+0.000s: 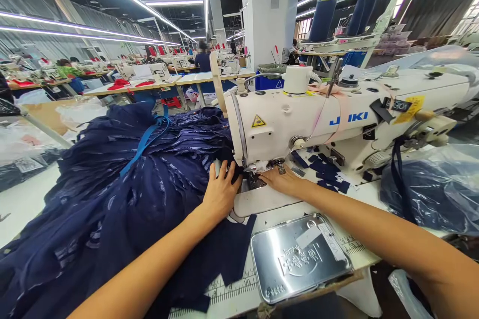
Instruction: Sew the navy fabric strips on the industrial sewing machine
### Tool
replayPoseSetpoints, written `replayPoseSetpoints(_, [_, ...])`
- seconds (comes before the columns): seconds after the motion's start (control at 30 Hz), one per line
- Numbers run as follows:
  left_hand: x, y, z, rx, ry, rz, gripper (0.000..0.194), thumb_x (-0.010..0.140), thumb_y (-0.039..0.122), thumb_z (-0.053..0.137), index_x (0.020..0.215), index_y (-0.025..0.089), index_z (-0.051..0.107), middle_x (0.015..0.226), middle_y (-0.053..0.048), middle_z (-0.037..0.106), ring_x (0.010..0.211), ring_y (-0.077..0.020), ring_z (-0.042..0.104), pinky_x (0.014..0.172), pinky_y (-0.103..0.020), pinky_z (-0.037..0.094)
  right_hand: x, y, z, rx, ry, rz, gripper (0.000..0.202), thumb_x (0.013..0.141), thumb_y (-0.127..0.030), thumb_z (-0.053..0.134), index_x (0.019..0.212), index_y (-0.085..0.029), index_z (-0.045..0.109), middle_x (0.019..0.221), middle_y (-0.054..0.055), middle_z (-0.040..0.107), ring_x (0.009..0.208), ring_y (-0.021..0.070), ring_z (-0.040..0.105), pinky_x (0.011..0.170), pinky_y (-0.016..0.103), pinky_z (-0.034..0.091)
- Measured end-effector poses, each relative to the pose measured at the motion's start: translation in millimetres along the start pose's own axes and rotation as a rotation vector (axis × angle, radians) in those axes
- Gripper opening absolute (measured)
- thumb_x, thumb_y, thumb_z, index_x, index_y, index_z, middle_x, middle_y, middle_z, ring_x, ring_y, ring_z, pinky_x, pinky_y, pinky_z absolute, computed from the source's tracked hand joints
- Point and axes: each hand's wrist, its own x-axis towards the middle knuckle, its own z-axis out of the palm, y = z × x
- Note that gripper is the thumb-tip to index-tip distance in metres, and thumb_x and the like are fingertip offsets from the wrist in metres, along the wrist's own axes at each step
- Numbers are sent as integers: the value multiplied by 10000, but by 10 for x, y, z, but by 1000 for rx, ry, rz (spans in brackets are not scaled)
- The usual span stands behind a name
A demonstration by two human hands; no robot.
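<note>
The navy cloth (157, 209) is heaped along the left of the bench (230, 304), its right edge meeting the needle area of the sewing machine (277, 127). The left hand (220, 194) lies on that edge, fingers spread and apparently not gripping, presumably to hold it flat. The right hand (282, 182) reaches in from the opposite side, beside the needle; its fingertips are partly obscured, so whether they grasp anything cannot be determined. A blue strap (140, 149) crosses the heap, probably to bundle it.

Clearance: the machine head closes off the far side above both hands. Near and right, a metal lid (301, 259) covers part of the bench's printed scale (its near corner sits close to the front edge). Cloth scraps (329, 172) lie beyond the right forearm; a plastic bag (434, 184) limits the far right. Open room is narrow, mainly between cloth and lid.
</note>
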Motion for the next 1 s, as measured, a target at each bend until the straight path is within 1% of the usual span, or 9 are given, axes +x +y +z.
replayPoseSetpoints(0.1, [87,-46,8,-9,-92,22,439,751,79,452,1152,216,568,1222,-154,524,1179,-359,399,951,-600,276,-61,-8,-7,-3,33,-38,258,887,-194,374,885,-163,630,812,65,647,764,173,565,638,259,349])
replayPoseSetpoints(0.17, [138,-75,23,-23,-119,42,426,759,77,438,1135,223,578,1187,-148,546,1165,-339,418,954,-581,284,-77,-30,-7,-2,46,-31,242,885,-204,390,868,-159,627,768,59,640,735,165,556,622,254,329])
replayPoseSetpoints(0.37, [167,-92,37,-47,-101,45,416,753,70,433,1104,224,595,1130,-140,571,1134,-322,443,939,-557,310,-70,-76,-29,23,5,-7,233,884,-212,404,847,-159,628,711,50,637,688,157,548,582,248,304])
replayPoseSetpoints(0.6, [203,-115,73,-87,-91,48,415,756,74,432,1101,237,595,1128,-133,575,1113,-323,455,922,-561,313,-70,-114,-43,-7,-1,22,258,889,-205,379,857,-156,630,749,67,648,709,175,563,576,255,317])
replayPoseSetpoints(0.73, [238,-132,103,-142,-81,40,397,744,64,445,1062,228,616,1137,-135,573,1104,-320,460,928,-568,299,-69,-136,-9,-25,9,45,282,898,-209,361,864,-149,635,765,87,652,720,184,570,584,257,330])
replayPoseSetpoints(0.87, [279,-134,92,-187,-106,32,343,734,62,457,981,205,646,1084,-135,597,1077,-323,475,903,-563,319,-69,-143,49,-35,54,59,298,901,-209,351,899,-155,643,751,96,651,722,194,575,586,257,347])
replayPoseSetpoints(1.0, [317,-129,72,-163,-134,26,337,743,68,443,993,185,636,1019,-139,618,1066,-318,478,891,-548,330,-70,-156,79,-54,58,86,309,900,-203,345,918,-151,649,742,102,651,741,200,582,616,262,379])
